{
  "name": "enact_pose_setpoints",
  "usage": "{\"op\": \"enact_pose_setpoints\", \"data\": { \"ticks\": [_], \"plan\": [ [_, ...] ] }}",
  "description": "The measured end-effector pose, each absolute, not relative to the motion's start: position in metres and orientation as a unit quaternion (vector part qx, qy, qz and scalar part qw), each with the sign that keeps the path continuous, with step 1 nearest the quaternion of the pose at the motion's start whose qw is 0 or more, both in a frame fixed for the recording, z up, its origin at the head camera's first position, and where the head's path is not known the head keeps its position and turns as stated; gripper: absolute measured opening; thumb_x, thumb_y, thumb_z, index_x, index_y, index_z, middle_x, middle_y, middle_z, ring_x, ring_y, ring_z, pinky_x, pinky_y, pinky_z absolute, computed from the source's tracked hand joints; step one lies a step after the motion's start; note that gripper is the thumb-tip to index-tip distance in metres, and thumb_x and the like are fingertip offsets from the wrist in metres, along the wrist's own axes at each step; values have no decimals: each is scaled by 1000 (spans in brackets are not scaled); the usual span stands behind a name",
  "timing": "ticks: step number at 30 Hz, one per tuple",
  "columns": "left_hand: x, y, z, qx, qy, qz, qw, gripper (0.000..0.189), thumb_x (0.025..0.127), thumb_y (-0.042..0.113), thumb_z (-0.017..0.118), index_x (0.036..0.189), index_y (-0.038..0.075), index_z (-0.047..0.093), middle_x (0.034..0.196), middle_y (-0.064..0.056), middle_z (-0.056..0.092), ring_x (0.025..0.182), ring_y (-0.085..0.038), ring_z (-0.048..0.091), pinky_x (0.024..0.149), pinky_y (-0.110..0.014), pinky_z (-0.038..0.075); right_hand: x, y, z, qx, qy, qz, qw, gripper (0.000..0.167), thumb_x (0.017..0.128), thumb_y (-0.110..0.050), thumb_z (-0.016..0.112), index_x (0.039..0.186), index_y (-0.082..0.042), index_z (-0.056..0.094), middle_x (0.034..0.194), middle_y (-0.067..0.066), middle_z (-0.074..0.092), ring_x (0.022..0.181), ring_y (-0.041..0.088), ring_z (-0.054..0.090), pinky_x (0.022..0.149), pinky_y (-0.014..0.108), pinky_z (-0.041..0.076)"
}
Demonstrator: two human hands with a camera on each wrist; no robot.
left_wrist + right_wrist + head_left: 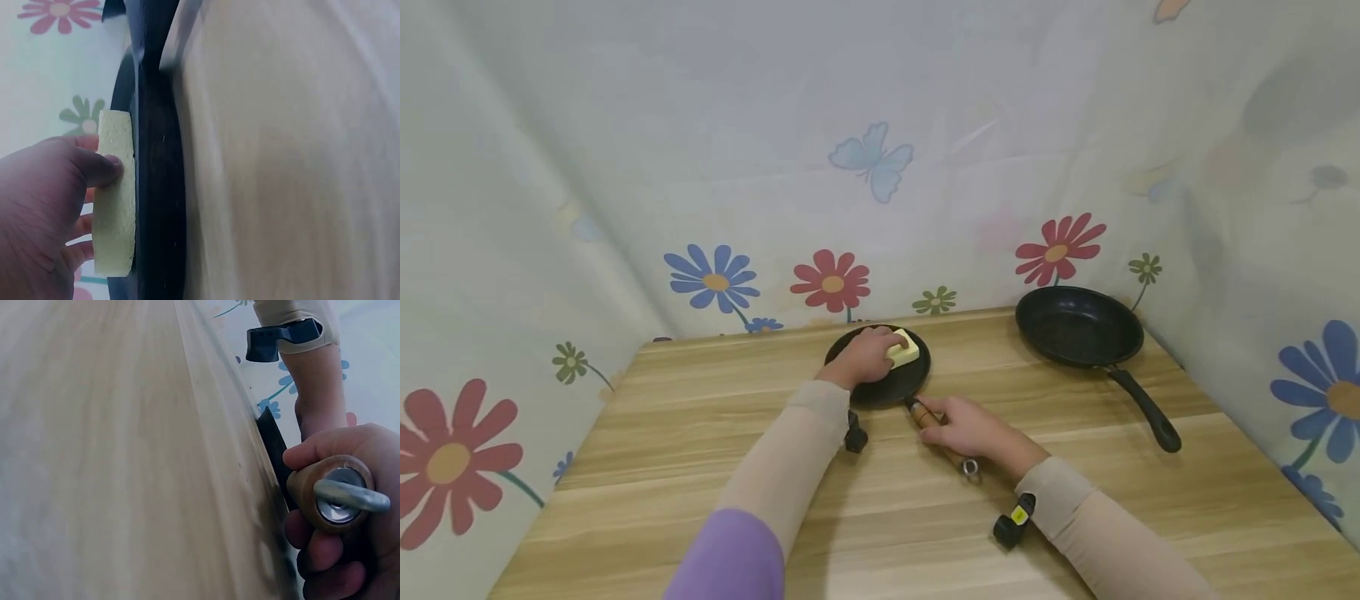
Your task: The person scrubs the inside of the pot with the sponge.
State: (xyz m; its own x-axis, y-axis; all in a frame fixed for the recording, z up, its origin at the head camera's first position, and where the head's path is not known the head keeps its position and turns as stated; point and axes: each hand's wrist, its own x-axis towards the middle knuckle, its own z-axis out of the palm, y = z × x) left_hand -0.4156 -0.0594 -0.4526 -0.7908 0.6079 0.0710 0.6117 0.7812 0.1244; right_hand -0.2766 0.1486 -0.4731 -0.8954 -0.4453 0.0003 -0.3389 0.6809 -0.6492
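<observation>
A pale yellow sponge (904,350) lies against the inside of a small, flat black frying pan (891,390). My left hand (871,357) grips it; in the left wrist view the thumb (100,167) presses on one side of the sponge (114,219) and the other fingers are behind it. Lower right of the pan, my right hand (966,429) holds the pan's wooden handle (928,417). The right wrist view looks at the handle's butt end (331,494), which has a metal hanging ring (353,495), with fingers curled round the wood.
A larger, deeper black frying pan (1078,325) stands at the back right of the wood-grain table (715,433), its black handle (1150,412) pointing toward the front right. Behind and beside the table hangs a white cloth (760,183) with flowers and a butterfly.
</observation>
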Motion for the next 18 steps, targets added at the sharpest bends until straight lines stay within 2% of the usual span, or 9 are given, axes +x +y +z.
{"op": "enact_pose_setpoints", "data": {
  "ticks": [8, 14, 18],
  "plan": [
    [-405, -52, -448, -325, -942, -86, -6, 42, 92, 14, 61, 133, 23, 65, 135, -6, 57, 118, -30, 54, 105, -44, 43, -275, 150, -472, -208, 912, -346, 75, 65, 88, -29, 69, 148, -11, 52, 69, -3, 64, 49, 9, 51, 58, 29, 47],
    [-409, -54, -447, -313, -942, -120, -24, 41, 91, 15, 63, 131, 24, 67, 137, -8, 56, 123, -33, 52, 106, -47, 41, -275, 150, -470, -206, 912, -347, 73, 64, 88, -28, 68, 148, -13, 53, 63, -4, 62, 49, 8, 51, 56, 29, 46],
    [-413, -57, -449, -297, -942, -151, -34, 42, 89, 17, 62, 130, 23, 67, 136, -10, 57, 124, -32, 52, 103, -45, 42, -275, 149, -472, -213, 910, -349, 75, 64, 89, -28, 68, 148, -11, 52, 68, -2, 65, 48, 8, 47, 56, 30, 45]
  ]
}}
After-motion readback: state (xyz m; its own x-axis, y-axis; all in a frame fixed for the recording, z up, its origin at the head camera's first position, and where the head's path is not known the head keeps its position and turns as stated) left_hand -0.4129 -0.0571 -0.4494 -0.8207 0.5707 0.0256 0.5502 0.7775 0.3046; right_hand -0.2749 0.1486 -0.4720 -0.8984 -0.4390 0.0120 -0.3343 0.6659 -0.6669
